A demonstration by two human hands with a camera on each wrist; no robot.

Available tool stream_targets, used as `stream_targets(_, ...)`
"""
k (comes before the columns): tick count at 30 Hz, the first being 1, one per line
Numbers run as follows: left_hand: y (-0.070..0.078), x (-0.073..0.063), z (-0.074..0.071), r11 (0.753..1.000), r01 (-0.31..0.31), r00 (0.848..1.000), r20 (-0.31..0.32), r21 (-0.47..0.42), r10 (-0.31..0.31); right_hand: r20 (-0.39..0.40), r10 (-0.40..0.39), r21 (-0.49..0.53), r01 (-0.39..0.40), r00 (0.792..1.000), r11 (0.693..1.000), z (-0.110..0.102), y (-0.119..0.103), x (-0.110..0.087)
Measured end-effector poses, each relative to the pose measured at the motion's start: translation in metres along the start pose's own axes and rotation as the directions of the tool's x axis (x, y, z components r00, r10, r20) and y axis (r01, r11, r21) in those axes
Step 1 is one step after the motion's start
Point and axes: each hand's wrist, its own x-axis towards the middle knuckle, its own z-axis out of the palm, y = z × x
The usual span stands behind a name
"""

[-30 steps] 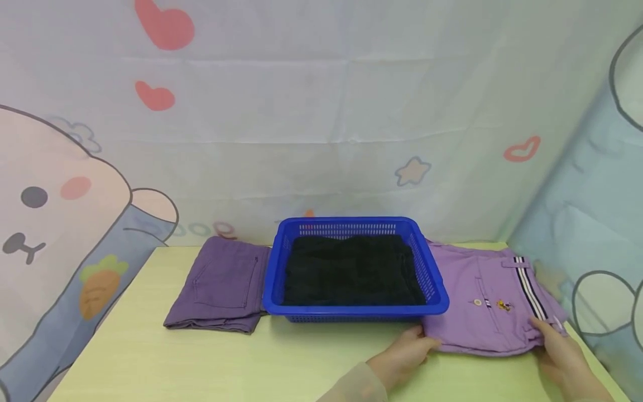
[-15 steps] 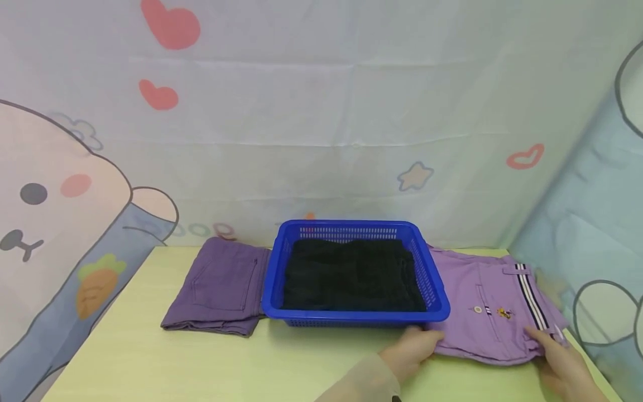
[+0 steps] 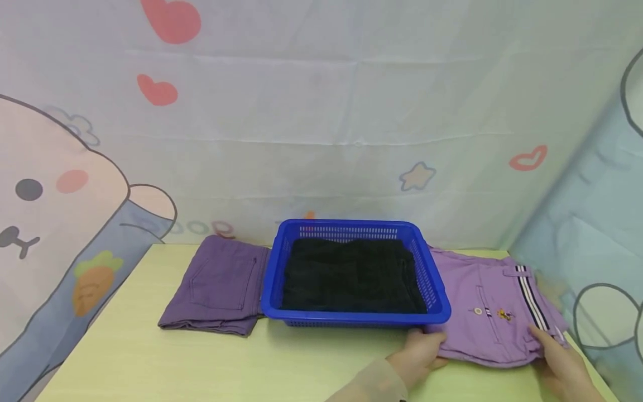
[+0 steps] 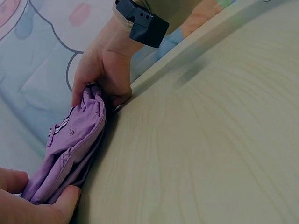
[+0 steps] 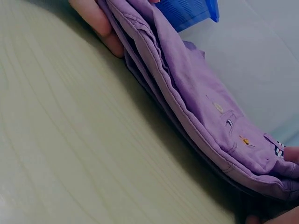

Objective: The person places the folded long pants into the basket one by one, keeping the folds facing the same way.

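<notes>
A folded pair of lilac trousers [image 3: 494, 312], with a striped side band, a button and a small yellow embroidery, lies right of the blue basket [image 3: 356, 318]. My left hand [image 3: 417, 354] pinches its near left corner, thumb on top and fingers below. At the near right corner my right hand [image 3: 562, 363] grips the cloth beside the striped band. The left wrist view shows the folded layers of the trousers [image 4: 77, 135] between both hands, the near edge slightly raised. The basket hides the trousers' left side in the head view.
Folded black cloth [image 3: 351, 273] fills the basket. Folded dark purple trousers [image 3: 221, 285] lie left of it, partly hidden by its rim. A printed curtain [image 3: 301, 123] hangs behind the pale wooden table [image 3: 201, 368].
The head view has tilted slightly. My left hand has slid a little to the right along the near edge of the lilac trousers. Both hands keep their hold.
</notes>
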Motion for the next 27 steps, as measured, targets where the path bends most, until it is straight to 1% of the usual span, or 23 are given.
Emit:
stream_targets(2,-0.002,0.001,0.002,1.000,0.007,1.000,0.001,-0.026,-0.007,-0.020,0.012,-0.032,-0.012,1.000,0.999,-0.001,-0.001,-0.001)
stream_targets(4,-0.003,0.002,0.003,0.999,0.010,1.000,0.003,-0.047,-0.009,-0.013,0.009,-0.043,-0.010,1.000,0.999,-0.002,-0.002,-0.001)
stream_targets(10,-0.005,0.005,0.006,0.992,0.024,1.000,0.018,-0.122,-0.022,-0.017,0.037,0.013,-0.037,0.999,0.999,-0.002,-0.005,-0.001)
stream_targets(14,-0.008,0.007,0.008,0.989,0.031,0.999,0.010,-0.147,-0.030,-0.007,0.033,0.008,-0.033,0.999,0.999,0.000,-0.005,-0.002)
stream_targets(17,-0.009,0.007,0.009,0.991,0.024,1.000,-0.004,-0.129,-0.024,-0.037,0.005,-0.034,-0.006,0.999,0.999,0.003,-0.004,-0.004)
stream_targets(18,-0.009,0.007,0.010,0.993,0.019,1.000,-0.007,-0.120,-0.020,-0.070,-0.009,-0.058,0.005,0.997,0.998,0.005,-0.003,-0.004)
stream_targets(21,-0.009,0.005,0.012,0.996,0.006,1.000,-0.012,-0.094,-0.007,-0.136,-0.061,-0.128,0.044,0.989,0.991,0.008,-0.001,-0.006)
stream_targets(24,-0.008,0.003,0.014,0.997,0.000,1.000,-0.012,-0.083,-0.001,-0.161,-0.100,-0.159,0.074,0.982,0.984,0.009,0.000,-0.007)
stream_targets(27,-0.007,0.002,0.015,0.997,-0.003,1.000,-0.010,-0.077,0.002,-0.169,-0.128,-0.189,0.095,0.977,0.977,0.011,-0.001,-0.009)
